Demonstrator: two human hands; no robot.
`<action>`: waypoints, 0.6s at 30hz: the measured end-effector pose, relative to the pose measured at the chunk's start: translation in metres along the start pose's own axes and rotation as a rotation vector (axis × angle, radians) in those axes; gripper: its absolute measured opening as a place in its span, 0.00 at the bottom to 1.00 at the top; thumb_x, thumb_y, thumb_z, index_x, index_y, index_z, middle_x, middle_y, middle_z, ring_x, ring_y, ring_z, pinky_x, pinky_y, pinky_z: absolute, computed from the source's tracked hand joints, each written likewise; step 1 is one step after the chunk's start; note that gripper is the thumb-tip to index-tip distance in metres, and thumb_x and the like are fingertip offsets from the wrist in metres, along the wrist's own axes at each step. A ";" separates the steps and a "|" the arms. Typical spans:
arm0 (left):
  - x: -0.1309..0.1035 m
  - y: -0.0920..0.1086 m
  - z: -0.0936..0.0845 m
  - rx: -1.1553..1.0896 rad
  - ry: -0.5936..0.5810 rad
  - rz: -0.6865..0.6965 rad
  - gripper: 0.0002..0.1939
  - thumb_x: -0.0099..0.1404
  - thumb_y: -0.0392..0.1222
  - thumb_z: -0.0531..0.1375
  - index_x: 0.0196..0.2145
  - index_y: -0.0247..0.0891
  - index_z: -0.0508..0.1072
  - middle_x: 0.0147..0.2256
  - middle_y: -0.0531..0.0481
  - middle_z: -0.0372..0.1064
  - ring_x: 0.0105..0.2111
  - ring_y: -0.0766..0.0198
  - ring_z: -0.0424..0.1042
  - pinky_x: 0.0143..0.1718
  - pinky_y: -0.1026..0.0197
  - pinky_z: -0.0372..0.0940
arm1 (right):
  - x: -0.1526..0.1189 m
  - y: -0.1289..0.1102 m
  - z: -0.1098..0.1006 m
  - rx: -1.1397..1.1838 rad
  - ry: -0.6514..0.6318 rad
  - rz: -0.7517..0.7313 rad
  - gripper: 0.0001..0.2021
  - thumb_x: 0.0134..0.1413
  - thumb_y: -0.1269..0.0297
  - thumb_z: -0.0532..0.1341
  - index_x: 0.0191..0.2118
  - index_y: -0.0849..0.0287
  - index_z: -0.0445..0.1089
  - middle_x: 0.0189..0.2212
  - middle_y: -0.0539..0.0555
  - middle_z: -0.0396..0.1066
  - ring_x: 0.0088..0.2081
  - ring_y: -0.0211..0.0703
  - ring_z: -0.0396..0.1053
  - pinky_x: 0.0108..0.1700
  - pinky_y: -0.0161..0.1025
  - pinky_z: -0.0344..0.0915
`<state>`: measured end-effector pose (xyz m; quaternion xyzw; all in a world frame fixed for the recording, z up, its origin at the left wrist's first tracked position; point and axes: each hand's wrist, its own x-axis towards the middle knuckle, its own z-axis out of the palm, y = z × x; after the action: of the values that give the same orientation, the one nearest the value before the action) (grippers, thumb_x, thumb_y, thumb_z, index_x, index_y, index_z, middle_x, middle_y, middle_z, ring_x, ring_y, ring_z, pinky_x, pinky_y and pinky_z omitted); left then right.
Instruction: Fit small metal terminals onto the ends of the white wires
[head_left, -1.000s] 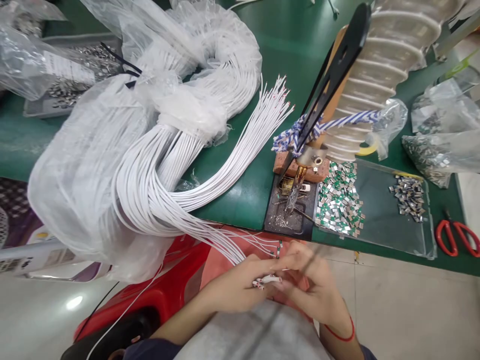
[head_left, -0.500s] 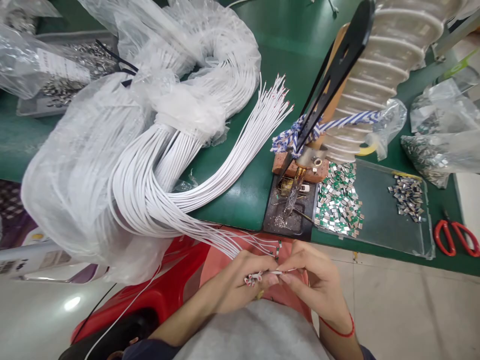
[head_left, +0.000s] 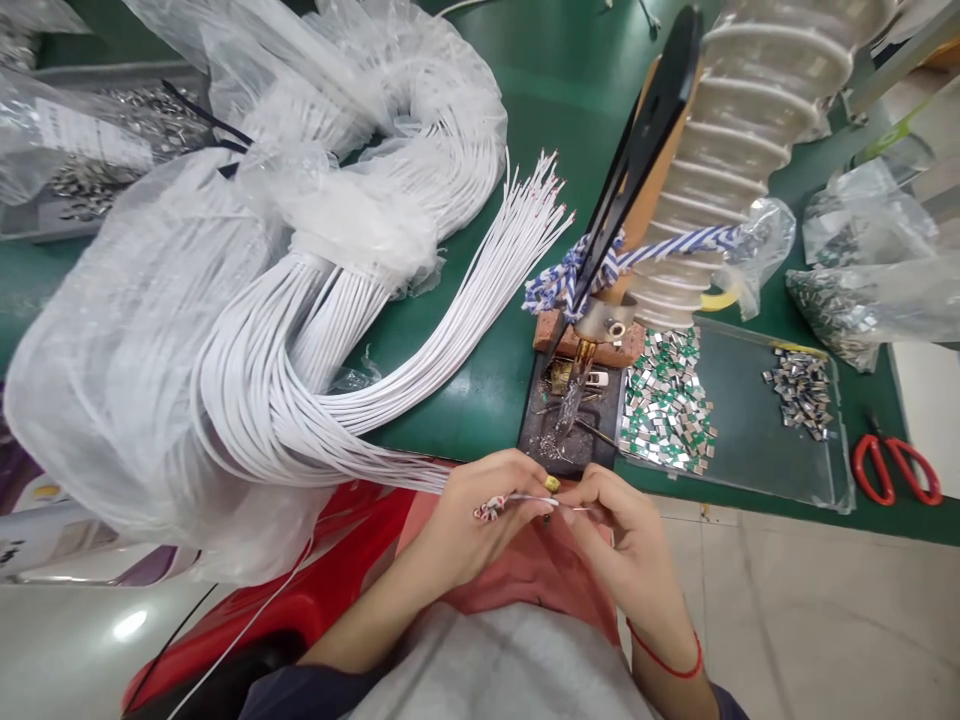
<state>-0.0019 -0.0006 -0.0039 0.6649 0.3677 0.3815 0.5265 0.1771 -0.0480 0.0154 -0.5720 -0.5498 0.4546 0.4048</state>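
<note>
In the head view, the left hand (head_left: 469, 530) closes around a bunch of white wires (head_left: 491, 509), seemingly to keep their ends together, while a single wire (head_left: 536, 499) reaches across to the right hand (head_left: 622, 525), whose thumb and forefinger pinch its end, probably for control. The long bundle (head_left: 247, 390) trails over the table (head_left: 469, 395) edge, likely leaving slack. Near the hands, the soldering iron (head_left: 576, 385) points down over a black tray (head_left: 544, 405), perhaps to catch drips.

Navy sleeves (head_left: 304, 690), thin red bracelet (head_left: 678, 674)
</note>
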 end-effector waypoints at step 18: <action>0.031 -0.005 -0.014 -0.109 0.007 -0.110 0.12 0.66 0.43 0.67 0.27 0.35 0.81 0.28 0.46 0.78 0.28 0.63 0.76 0.31 0.64 0.70 | 0.014 0.008 0.011 -0.150 0.187 -0.197 0.07 0.60 0.74 0.64 0.36 0.54 0.69 0.30 0.49 0.68 0.31 0.40 0.66 0.30 0.36 0.63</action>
<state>-0.0012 0.0334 -0.0030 0.6129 0.3841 0.3738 0.5807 0.1684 -0.0348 0.0033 -0.5837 -0.5957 0.3150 0.4531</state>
